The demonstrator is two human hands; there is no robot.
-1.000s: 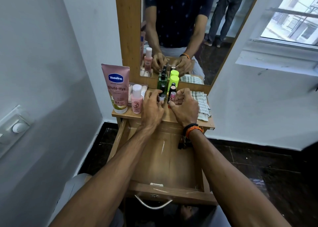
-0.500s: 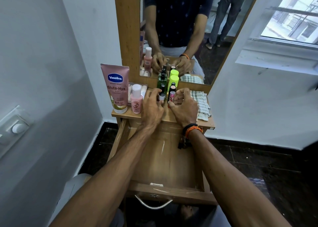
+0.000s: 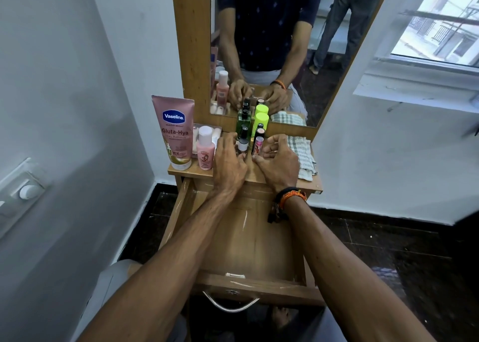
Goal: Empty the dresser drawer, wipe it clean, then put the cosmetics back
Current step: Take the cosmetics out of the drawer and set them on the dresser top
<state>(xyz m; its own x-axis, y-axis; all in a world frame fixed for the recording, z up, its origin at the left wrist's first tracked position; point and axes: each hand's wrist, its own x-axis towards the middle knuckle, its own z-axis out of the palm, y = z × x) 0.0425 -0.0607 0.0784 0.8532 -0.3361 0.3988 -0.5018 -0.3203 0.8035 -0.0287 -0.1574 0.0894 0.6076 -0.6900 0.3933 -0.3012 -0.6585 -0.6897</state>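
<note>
The drawer (image 3: 248,243) stands pulled out below the dresser top (image 3: 252,177) and shows only bare wood, so the emptying looks done; whether it has been wiped cannot be told, though a checked cloth (image 3: 302,157) lies on the dresser top at its right end. All the cosmetics are on the dresser top: a pink tube (image 3: 175,132) at the left end, a pink bottle (image 3: 206,148) just beside it, and toward the mirror (image 3: 285,43) a green bottle (image 3: 243,120) and a yellow-green bottle (image 3: 260,121). In front of these, at the middle, a cluster of small vials stands between the two hands. The left hand (image 3: 229,165) curls its fingers around a white-capped vial (image 3: 242,144); it seems to hold it, but the grip is partly hidden. The right hand (image 3: 278,163) is half closed beside a pink stick (image 3: 258,146), thumb at its base, and I cannot tell whether it has hold of it. Judging by this, the return of the cosmetics is about to start; nothing is back in the drawer yet.
</note>
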